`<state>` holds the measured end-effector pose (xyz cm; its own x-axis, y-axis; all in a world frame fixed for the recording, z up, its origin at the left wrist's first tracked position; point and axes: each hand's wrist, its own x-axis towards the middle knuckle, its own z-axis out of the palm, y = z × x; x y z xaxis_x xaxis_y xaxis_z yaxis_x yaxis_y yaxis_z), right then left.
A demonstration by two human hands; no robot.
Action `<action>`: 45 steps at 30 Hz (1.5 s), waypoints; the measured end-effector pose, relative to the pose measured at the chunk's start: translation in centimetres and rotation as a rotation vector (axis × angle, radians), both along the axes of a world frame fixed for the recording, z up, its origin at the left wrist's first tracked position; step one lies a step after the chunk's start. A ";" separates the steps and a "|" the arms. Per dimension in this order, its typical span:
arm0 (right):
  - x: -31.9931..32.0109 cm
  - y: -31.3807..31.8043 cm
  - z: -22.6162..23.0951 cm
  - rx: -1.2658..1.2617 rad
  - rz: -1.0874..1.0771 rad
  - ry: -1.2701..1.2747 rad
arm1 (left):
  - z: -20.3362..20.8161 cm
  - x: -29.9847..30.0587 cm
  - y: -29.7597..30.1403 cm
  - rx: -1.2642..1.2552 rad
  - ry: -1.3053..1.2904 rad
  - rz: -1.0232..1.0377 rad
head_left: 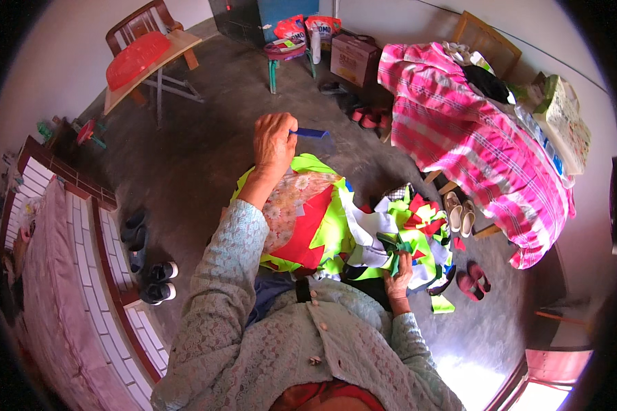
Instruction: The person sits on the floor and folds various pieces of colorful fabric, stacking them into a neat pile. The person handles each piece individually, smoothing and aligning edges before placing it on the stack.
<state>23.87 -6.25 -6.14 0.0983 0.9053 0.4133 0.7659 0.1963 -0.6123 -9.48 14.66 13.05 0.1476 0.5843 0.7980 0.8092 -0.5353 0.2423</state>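
Observation:
Raised above the floor ahead of me, my left hand [274,140] is closed in a fist around a narrow, flat blue object [311,133]; its exact kind cannot be made out. Below it, over my lap, spreads a patchwork cloth [301,212] of neon yellow-green, red and a sheer flowered fabric. Its right side borders a heap of fabric scraps [425,240] in white, yellow-green, red and black. Low on that heap, my right hand [397,279] closes its fingers on a dark green scrap [397,257]. A pale grey-white scrap [369,250] lies just left of that hand.
A chair [497,41] stands at the back right beside a pink plaid cloth [452,123] draped over furniture. Shoes [459,212] and a loose yellow scrap [443,304] lie on the floor. A small table [175,48] holds a red basin [138,58]. A bed [55,274] stands left.

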 end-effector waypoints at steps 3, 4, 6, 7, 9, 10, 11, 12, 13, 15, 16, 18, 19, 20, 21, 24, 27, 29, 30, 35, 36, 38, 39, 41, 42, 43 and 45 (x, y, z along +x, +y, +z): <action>0.3 -0.1 -0.4 -0.037 -0.002 0.032 | -3.4 0.1 -0.6 -0.080 0.097 -0.018; 0.0 0.0 0.2 -0.023 0.004 0.026 | -5.3 0.0 -1.2 -0.136 0.129 -0.014; -0.4 0.1 0.8 -0.013 -0.001 0.017 | -8.6 -0.1 -2.8 -0.294 0.240 -0.003; -0.5 0.1 0.8 -0.017 0.001 0.019 | -10.6 -0.4 -3.4 -0.351 0.290 0.000; -0.4 0.2 0.5 -0.021 -0.012 0.031 | -13.0 0.2 -5.1 -0.395 0.263 0.052; -0.4 0.0 0.6 -0.042 -0.018 0.021 | -12.7 0.5 -5.6 -0.397 0.254 0.037; -0.4 -0.1 0.7 -0.062 -0.021 0.011 | -12.4 0.7 -5.9 -0.400 0.244 0.023; -0.3 -0.1 0.6 -0.053 -0.027 0.014 | -12.0 0.9 -6.2 -0.403 0.235 0.010; -0.3 -0.1 0.5 -0.044 -0.030 0.014 | -11.8 1.4 -6.4 -0.378 0.205 -0.009; -0.2 0.0 0.3 -0.033 -0.030 0.014 | -11.6 3.1 -6.8 -0.326 0.147 -0.049; -0.2 0.0 0.3 -0.033 -0.026 0.012 | -11.2 4.1 -7.3 -0.355 0.087 -0.129; -0.2 0.1 0.4 -0.014 -0.017 0.013 | -11.0 6.3 -9.0 -0.371 0.022 -0.164; -0.3 0.0 0.7 -0.025 -0.015 0.011 | -11.4 7.2 -9.8 -0.379 -0.002 -0.158; -0.4 0.0 0.7 -0.026 -0.015 0.012 | -11.8 8.1 -10.6 -0.481 -0.044 -0.157; -0.3 0.0 0.8 -0.027 -0.014 0.014 | -12.4 8.9 -11.4 -0.583 -0.086 -0.156; -0.2 0.0 0.8 -0.011 0.007 0.015 | -13.4 10.5 -11.8 -0.892 0.009 -0.095; -0.3 -0.1 0.9 -0.014 0.001 0.019 | -12.6 11.9 -11.2 -1.029 0.010 -0.120; -0.2 -0.1 0.8 0.000 -0.006 0.012 | -13.4 12.1 -10.7 -1.012 -0.139 -0.202; -0.3 -0.1 0.8 -0.002 -0.004 0.017 | -15.2 12.1 -10.2 -0.979 -0.258 -0.273; -0.2 -0.4 0.3 0.097 0.005 0.027 | -16.5 11.8 -8.9 -1.131 -0.909 -0.400; -0.1 -0.4 0.3 0.066 -0.002 0.038 | -17.0 11.5 -8.9 -1.135 -0.961 -0.448; -0.2 -0.5 0.2 0.082 -0.014 0.070 | -15.7 12.1 -9.4 -1.022 -1.049 -0.415; -0.2 -0.6 0.2 0.090 -0.020 0.086 | -15.4 12.3 -9.6 -0.965 -1.091 -0.399; 0.0 -0.6 -0.7 0.066 -0.025 0.141 | -15.5 12.1 -9.7 -0.949 -1.138 -0.418; 0.1 -0.7 -1.2 0.047 -0.034 0.185 | -15.5 12.0 -9.7 -0.941 -1.162 -0.428; 0.1 -0.8 -1.3 0.027 -0.042 0.228 | -15.5 11.8 -9.7 -0.945 -1.152 -0.451; 0.1 -1.1 -1.5 -0.046 -0.098 0.374 | -15.5 11.7 -9.6 -0.953 -1.131 -0.496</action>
